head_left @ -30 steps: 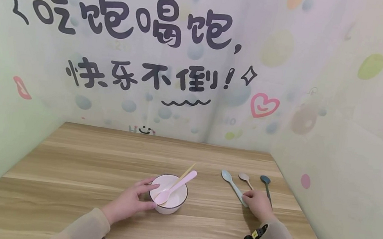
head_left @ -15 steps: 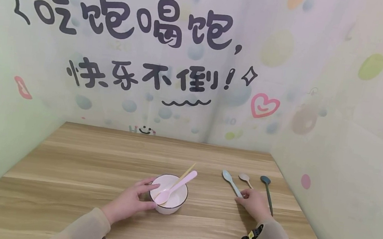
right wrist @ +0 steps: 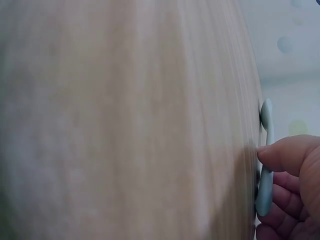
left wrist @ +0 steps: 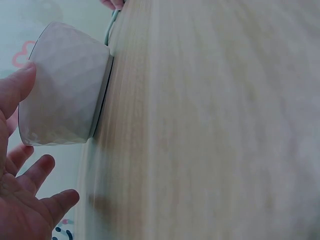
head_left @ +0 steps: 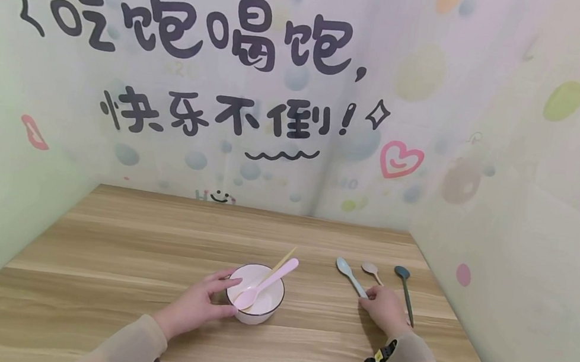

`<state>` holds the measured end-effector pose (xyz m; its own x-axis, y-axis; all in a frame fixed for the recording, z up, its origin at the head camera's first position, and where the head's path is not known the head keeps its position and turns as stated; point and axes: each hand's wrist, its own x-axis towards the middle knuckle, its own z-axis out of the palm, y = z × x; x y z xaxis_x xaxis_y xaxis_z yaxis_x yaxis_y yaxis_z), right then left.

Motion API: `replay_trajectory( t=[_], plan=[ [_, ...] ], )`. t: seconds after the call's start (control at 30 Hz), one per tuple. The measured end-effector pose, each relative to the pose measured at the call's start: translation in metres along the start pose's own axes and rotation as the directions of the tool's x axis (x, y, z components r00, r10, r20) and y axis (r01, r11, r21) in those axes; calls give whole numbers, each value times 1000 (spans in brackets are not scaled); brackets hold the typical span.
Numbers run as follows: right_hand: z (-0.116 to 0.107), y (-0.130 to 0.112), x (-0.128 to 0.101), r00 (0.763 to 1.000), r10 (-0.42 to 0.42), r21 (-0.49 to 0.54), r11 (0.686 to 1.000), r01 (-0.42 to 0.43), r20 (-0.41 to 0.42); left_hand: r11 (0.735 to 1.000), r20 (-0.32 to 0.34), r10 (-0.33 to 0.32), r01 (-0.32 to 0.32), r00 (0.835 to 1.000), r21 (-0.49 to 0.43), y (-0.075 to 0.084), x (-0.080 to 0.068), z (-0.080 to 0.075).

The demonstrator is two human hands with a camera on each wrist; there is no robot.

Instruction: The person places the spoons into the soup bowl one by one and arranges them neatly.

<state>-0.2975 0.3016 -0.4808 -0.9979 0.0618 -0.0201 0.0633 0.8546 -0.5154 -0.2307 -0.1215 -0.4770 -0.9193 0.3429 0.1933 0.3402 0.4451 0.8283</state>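
My left hand (head_left: 199, 303) holds the side of a white bowl (head_left: 261, 304) with a dark rim, one finger on the rim and the thumb low on the wall (left wrist: 65, 85). A pink spoon (head_left: 270, 280) and a thin yellow utensil (head_left: 283, 261) lean in the bowl. To the right, my right hand (head_left: 387, 309) pinches the handle end of a light blue spoon (head_left: 348, 273) that lies on the table. In the right wrist view the thumb (right wrist: 280, 152) presses the handle (right wrist: 265, 192) and curled fingers sit under it.
A beige spoon (head_left: 370, 269) and a dark teal spoon (head_left: 405, 290) lie just right of the blue one. The wooden table (head_left: 127, 246) is boxed in by patterned walls at the back (head_left: 251, 141), left and right (head_left: 518, 255).
My right hand has shifted slightly left and toward me along the blue spoon's handle and closed on its end. The left hand and the bowl have stayed put.
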Motion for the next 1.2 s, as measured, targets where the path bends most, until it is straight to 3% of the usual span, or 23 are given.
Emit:
replay_trajectory(
  t=[0.17, 0.43, 0.87, 1.2],
  plan=[
    [0, 1, 0, 1000, 0, 29, 1000, 0, 5, 1000, 3, -20, 20, 1000, 1, 1, 0, 0],
    [-4, 1, -4, 999, 32, 73, 997, -34, 29, 1000, 3, 15, -15, 1000, 21, 1, 0, 0],
    [-21, -15, -15, 1000, 7, 122, 992, -6, -15, 999, 7, -3, 3, 1000, 39, 1, -1, -2],
    [-42, -40, -22, 981, -178, 113, 976, 186, -83, 999, 7, 12, -12, 1000, 52, 0, 0, -3]
  ],
)
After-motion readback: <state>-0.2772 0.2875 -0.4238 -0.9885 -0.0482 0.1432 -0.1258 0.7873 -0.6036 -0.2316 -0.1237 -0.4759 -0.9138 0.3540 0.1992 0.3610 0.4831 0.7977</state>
